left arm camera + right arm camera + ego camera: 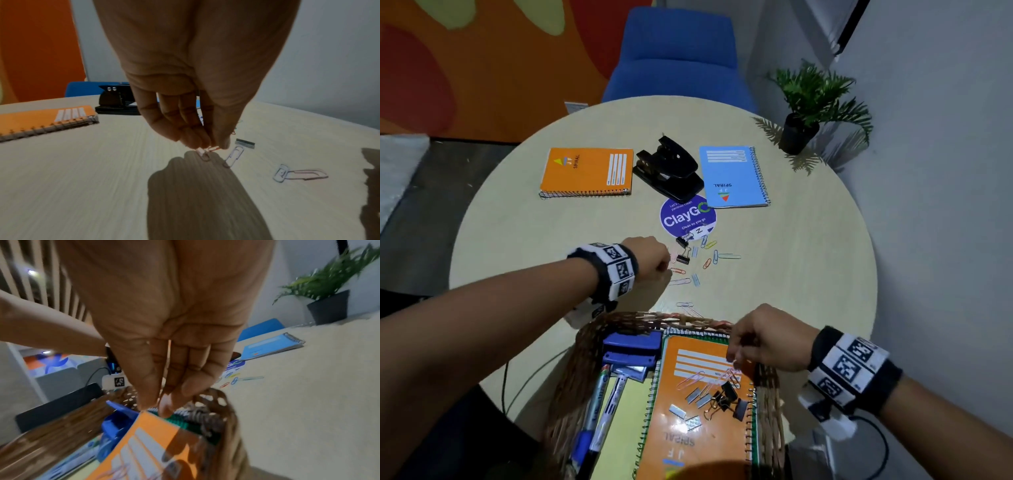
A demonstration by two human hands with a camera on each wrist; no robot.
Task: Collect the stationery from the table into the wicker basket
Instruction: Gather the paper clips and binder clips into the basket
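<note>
My left hand (pixel 197 91) is over the table (pixel 791 274), fingertips (pixel 200 142) bunched, pinching paper clips (pixel 205 152) just above the top. One hangs long axis down, another sticks sideways toward the thumb.

More clips (pixel 709 257) lie flat and scattered by the round sticker (pixel 681 216), pointing every way; staple strips (pixel 695 279) lie among them.

My right hand (pixel 767 339) hangs over the basket (pixel 571 377) at the near edge, fingers down, loosely together, gripping nothing I can see.

In the basket: an orange notebook (pixel 688 428), spiral at the far end, long axis toward me, with clips and staples on its cover.

On the far table: orange pad (pixel 589 171), spiral toward me; punch (pixel 671 171); blue pad (pixel 732 176), spiral right.
</note>
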